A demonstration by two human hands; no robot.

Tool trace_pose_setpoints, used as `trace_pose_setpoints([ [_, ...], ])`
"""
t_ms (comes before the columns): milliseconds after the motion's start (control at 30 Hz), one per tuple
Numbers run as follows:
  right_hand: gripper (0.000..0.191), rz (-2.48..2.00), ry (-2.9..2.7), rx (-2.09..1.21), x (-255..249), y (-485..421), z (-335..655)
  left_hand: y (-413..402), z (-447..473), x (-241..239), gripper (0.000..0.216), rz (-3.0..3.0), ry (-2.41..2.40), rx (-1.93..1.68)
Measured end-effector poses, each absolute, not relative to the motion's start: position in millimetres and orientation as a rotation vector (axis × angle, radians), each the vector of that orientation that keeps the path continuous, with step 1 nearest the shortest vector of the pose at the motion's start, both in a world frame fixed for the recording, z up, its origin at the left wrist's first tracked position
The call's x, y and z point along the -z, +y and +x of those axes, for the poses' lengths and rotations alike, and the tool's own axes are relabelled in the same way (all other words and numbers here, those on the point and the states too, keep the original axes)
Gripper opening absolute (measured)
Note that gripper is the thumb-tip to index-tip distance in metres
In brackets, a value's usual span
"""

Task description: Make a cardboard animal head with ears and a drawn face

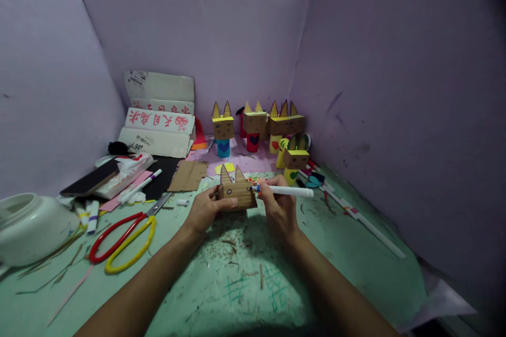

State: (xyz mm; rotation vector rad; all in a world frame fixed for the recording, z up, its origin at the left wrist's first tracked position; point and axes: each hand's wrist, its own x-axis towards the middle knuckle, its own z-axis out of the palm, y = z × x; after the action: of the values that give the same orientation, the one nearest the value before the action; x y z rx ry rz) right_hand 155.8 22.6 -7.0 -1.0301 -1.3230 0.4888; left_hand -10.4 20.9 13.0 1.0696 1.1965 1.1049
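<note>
My left hand [205,209] is closed round the left end of a small cardboard block with two pointed ears [237,191], holding it just above the green table. One small eye is drawn on its front. My right hand [279,208] grips a white marker pen [286,190], its blue tip touching the block's right side.
Several finished cardboard figures [255,127] with ears and coloured bodies stand at the back. Red and yellow scissors [126,234] lie on the left, near a white tub [29,226], marker pens [140,185], cardboard scraps [188,175] and folded boxes [158,116]. Purple walls enclose the table. More pens [356,216] lie on the right.
</note>
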Motion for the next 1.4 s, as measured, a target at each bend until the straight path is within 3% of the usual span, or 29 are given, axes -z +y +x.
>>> trace_pose_setpoints([
  [500, 0.023, -0.967, -1.082, -0.614, 5.6, 20.8, 156.4, 22.8, -14.8, -5.9, 0.058, 1.070, 1.154, -1.087],
  [1400, 0.017, -0.978, -1.345, -0.493, 6.6, 18.3, 153.8, 23.1, -12.4, -6.1, 0.056, 1.031, 1.159, -1.119],
])
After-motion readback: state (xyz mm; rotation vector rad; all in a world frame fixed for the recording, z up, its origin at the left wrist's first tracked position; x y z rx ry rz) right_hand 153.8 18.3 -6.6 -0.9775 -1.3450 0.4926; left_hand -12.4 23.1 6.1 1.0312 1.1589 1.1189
